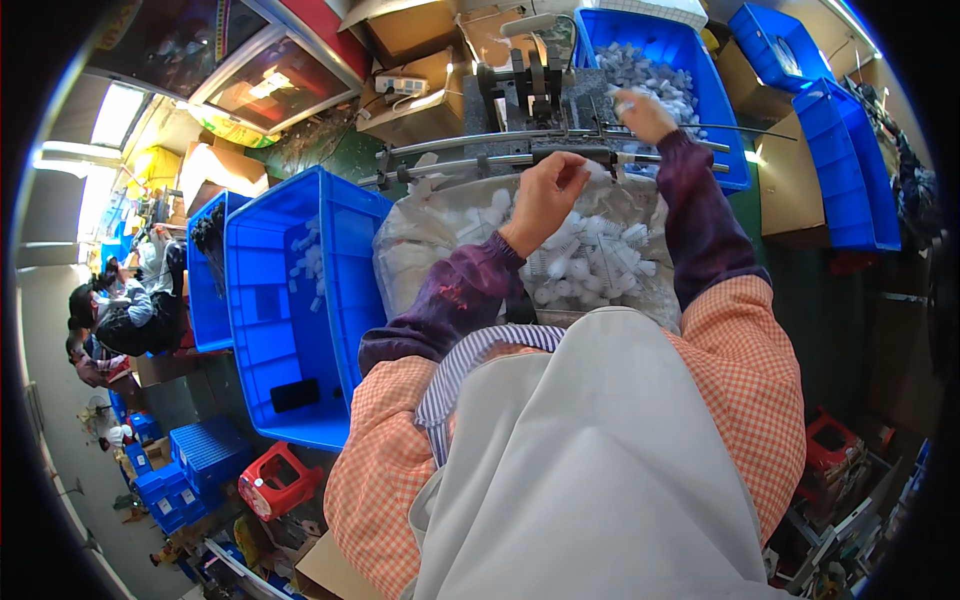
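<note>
My left hand [547, 200] is raised over a heap of small white, partly translucent plastic pieces [590, 262], some with comb-like ribs. Its thumb and fingertips are pinched together; whatever they hold is too small to make out. Just right of those fingertips, a whitish piece [598, 172] shows by the metal rods [490, 160] of a bench machine [530, 88]. Farther off, my right hand [645, 117] is beside the machine, at the near left edge of a blue bin [716, 130] holding more white pieces [650, 78]. Its fingers are curled and slightly blurred, hiding their contents.
At the left stands a large blue bin [285, 330] with some white pieces and a dark flat object [295, 395]. More blue bins [850, 165] and a cardboard box [790, 185] are at the right. A thin rod [750, 131] sticks out rightward. Red stools [275, 480] stand behind.
</note>
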The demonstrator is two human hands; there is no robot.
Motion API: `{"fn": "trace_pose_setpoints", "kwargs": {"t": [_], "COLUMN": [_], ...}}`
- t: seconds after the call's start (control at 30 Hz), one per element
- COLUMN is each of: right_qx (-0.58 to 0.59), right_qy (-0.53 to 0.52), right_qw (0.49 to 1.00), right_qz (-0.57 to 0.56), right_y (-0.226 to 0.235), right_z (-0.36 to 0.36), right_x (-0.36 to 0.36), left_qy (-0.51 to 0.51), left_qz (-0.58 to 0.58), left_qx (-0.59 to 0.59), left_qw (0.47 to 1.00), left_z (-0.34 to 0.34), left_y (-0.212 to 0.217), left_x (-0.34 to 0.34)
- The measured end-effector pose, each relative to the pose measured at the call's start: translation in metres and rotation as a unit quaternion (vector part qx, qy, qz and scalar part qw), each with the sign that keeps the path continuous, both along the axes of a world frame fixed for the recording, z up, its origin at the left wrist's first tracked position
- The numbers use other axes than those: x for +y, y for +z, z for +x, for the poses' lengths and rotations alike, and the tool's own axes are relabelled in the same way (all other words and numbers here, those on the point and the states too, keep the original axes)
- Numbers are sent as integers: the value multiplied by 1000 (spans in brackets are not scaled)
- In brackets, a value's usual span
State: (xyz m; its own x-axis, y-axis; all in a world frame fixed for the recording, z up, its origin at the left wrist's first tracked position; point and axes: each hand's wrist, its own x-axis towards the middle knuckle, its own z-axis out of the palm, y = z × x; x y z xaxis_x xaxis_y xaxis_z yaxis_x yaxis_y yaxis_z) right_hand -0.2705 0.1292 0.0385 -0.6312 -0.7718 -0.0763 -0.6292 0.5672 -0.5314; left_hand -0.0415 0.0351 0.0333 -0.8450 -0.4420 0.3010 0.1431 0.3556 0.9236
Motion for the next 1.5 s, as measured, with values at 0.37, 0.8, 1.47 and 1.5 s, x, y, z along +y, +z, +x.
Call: {"fn": "trace_pose_setpoints", "kwargs": {"t": [0.37,0.8,1.47,1.5], "right_qx": [121,285,213,212], "right_qy": [11,-20,3,7], "right_qw": [986,949,960,958], "right_qz": [-111,-134,-183,-192], "right_y": [-58,-90,-86,-85], "right_z": [0,-16,-17,-17], "right_x": [-41,-82,-83,-82], "left_qy": [-129,-145,-153,-153], "left_qz": [-344,-239,-228,-229], "left_qx": [39,-86,-88,-89], "left_qw": [929,956,957,957], "left_z": [12,24,28,28], "left_y": [-12,-31,-33,-33], "left_x": [18,8,6,6]}}
